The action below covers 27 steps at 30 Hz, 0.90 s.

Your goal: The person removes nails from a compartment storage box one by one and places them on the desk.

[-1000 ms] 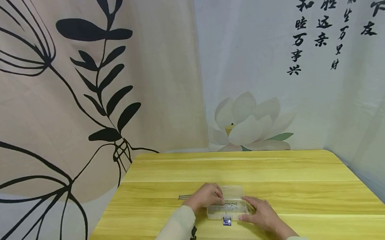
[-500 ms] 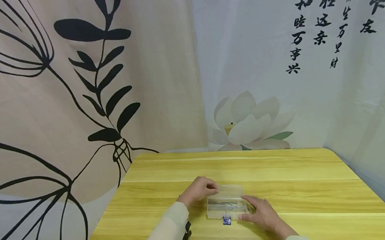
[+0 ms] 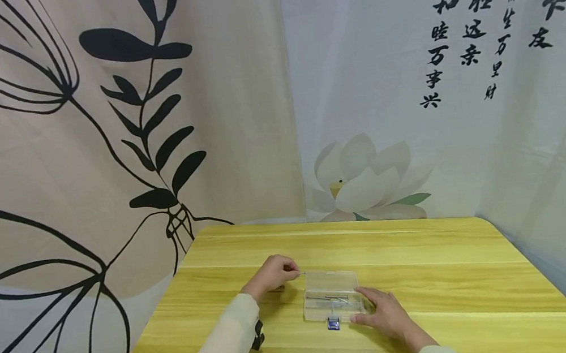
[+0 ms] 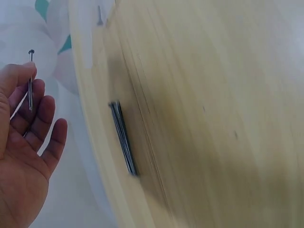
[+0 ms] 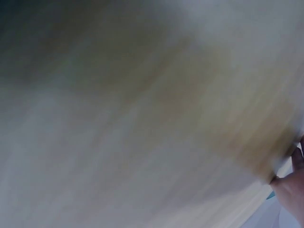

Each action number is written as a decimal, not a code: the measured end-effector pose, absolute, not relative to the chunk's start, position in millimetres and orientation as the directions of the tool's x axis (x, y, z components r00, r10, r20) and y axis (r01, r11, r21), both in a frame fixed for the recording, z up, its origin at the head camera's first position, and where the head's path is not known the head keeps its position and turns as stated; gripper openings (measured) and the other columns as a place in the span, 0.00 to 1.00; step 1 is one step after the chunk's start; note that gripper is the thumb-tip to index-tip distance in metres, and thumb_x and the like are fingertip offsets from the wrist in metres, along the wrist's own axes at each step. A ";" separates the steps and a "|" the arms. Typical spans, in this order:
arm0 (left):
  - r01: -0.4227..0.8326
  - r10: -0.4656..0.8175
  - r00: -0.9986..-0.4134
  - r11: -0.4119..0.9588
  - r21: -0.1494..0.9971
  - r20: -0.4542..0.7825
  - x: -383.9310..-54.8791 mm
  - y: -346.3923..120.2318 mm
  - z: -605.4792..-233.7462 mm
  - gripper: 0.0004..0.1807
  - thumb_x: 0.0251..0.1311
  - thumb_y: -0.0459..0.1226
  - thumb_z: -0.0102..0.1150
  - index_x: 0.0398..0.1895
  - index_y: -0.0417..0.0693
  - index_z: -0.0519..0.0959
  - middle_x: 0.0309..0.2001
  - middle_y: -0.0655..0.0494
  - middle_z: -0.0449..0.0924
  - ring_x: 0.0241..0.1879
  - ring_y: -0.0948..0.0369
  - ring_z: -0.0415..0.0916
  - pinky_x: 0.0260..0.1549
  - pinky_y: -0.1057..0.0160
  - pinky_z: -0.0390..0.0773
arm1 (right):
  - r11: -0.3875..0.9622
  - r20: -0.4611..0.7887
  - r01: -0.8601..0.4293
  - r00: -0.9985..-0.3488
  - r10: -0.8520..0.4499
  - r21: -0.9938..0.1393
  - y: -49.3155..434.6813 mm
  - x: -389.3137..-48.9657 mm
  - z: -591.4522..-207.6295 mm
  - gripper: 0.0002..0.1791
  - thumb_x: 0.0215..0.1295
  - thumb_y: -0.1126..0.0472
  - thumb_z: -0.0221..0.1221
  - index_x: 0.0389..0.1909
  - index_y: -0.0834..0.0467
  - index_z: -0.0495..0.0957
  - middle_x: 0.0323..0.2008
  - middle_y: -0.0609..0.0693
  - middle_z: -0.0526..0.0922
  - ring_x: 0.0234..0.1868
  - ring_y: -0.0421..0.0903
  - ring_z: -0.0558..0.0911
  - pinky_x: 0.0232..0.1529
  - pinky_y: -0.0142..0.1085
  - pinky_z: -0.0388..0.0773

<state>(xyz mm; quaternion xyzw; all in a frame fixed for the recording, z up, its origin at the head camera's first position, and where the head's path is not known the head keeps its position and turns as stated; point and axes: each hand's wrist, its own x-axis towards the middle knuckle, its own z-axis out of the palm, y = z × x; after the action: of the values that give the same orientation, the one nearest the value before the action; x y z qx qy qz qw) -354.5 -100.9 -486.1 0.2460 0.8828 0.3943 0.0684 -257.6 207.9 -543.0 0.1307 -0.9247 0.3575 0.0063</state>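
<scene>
My left hand (image 3: 274, 273) is raised off the left back corner of a clear plastic box (image 3: 319, 314). Thumb and fingers pinch a thin steel nail (image 4: 31, 80), its head pointing up in the left wrist view. Below that hand a small bundle of nails (image 4: 123, 140) lies on the table. The box stands with its lid (image 3: 331, 281) folded back, and several nails (image 3: 328, 298) lie inside. At the box's right side my right hand (image 3: 385, 315) grips it, thumb at the front corner and fingers farther back.
A blue latch (image 3: 333, 324) sticks out at the box's front. The wooden table (image 3: 451, 274) reaches back to a printed curtain (image 3: 246, 117). A dark wrist strap (image 3: 258, 335) sits on the left sleeve.
From over the box my left hand has moved left and back, and a nail now shows between its fingers. My right hand has stayed at the box.
</scene>
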 end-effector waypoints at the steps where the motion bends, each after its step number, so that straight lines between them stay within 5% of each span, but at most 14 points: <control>1: 0.378 0.485 -0.872 0.568 0.731 0.074 -355.1 -104.6 -487.2 0.08 0.67 0.36 0.62 0.38 0.40 0.85 0.33 0.61 0.82 0.33 0.63 0.75 0.35 0.61 0.76 | 0.710 0.105 -0.246 -0.966 -0.237 -0.659 208.0 -257.6 -543.1 0.44 0.52 0.39 0.71 0.67 0.57 0.72 0.64 0.62 0.73 0.66 0.65 0.69 0.67 0.67 0.41; 27: 0.322 0.407 -0.912 0.624 0.712 0.056 -361.2 -156.4 -513.9 0.06 0.66 0.33 0.62 0.34 0.41 0.85 0.31 0.54 0.81 0.27 0.62 0.70 0.25 0.63 0.72 | 0.694 0.090 -0.232 -0.968 -0.236 -0.682 207.6 -255.1 -538.5 0.44 0.53 0.40 0.71 0.67 0.57 0.72 0.65 0.62 0.73 0.66 0.65 0.68 0.68 0.67 0.40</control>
<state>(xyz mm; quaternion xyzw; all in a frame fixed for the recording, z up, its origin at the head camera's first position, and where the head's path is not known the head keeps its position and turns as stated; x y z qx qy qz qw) -361.2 -156.4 -513.9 0.2027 0.8994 0.3834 0.0552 -255.1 207.6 -538.5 0.1272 -0.9202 0.3701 -0.0025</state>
